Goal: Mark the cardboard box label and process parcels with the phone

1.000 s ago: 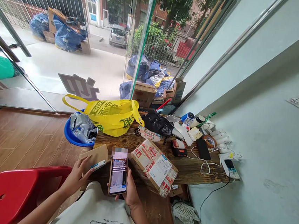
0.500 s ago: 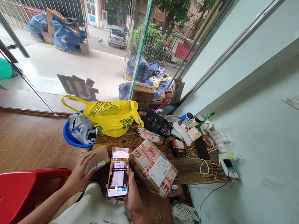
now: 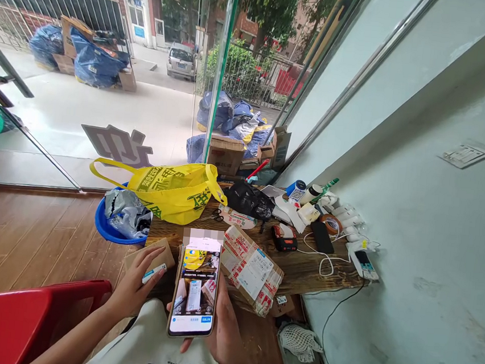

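My right hand (image 3: 229, 324) is closed around a smartphone (image 3: 195, 292), held upright over my lap. Its lit screen shows a camera picture with a white label, and blue buttons sit at the bottom. To the left, my left hand (image 3: 134, 287) grips a small brown cardboard box (image 3: 169, 251) at the table's near edge, fingers over its top beside a white and blue label. A larger cardboard parcel (image 3: 255, 272), wrapped in red-and-white printed tape and bearing a shipping label, lies just right of the phone on the wooden table (image 3: 302, 276).
A yellow bag (image 3: 177, 190) lies at the table's left end, above a blue basin (image 3: 100, 222) of plastic packaging. Further right are a black plastic bag (image 3: 249, 200), a small black-red device (image 3: 284, 238), tape (image 3: 331, 225) and cables. A red stool (image 3: 6, 316) stands at left.
The phone has come up closer and looks larger, and its screen picture now includes the yellow bag. My left hand stays on the small box. The whole view has shifted slightly.
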`<state>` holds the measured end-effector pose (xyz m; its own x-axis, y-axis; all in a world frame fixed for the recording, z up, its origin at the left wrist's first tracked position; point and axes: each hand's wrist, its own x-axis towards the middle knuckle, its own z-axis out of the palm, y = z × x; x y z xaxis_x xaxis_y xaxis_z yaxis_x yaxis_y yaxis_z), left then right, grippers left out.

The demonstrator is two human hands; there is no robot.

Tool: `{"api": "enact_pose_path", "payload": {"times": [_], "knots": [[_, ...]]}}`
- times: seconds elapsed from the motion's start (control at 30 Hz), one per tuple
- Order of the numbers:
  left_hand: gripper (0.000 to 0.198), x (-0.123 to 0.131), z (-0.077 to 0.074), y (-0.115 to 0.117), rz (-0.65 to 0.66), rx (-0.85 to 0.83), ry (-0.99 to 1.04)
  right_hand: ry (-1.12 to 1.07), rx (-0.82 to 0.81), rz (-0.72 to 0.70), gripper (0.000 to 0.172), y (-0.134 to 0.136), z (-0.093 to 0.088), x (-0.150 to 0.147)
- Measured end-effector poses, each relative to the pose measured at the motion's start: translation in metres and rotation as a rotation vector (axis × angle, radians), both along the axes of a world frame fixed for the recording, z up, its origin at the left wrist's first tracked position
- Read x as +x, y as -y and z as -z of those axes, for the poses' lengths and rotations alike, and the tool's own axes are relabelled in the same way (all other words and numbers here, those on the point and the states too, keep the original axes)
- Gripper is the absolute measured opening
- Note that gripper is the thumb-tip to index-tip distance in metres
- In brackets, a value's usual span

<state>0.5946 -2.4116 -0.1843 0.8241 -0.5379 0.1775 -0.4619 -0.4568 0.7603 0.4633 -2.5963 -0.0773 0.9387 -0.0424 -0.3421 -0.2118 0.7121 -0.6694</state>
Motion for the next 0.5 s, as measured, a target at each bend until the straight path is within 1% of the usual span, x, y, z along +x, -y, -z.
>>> {"api": "enact_pose_path", "payload": {"times": [0.17,0.37,0.5], "knots": [[0.043,0.0004,0.002,-0.0009,0.001,0.002,0.0,0.107,-0.033,-0.047,0.092,0.0032,-0.0068,-0.0059],[0.042,0.0009,0.0008,0.0019,0.015,0.005,-0.021,0.142,-0.034,-0.045,0.087,0.0034,-0.0074,-0.0082],[0.042,0.0001,0.0012,0.0021,0.012,0.006,-0.05,0.126,-0.012,-0.048,0.088,0.003,-0.0081,-0.0087]]}}
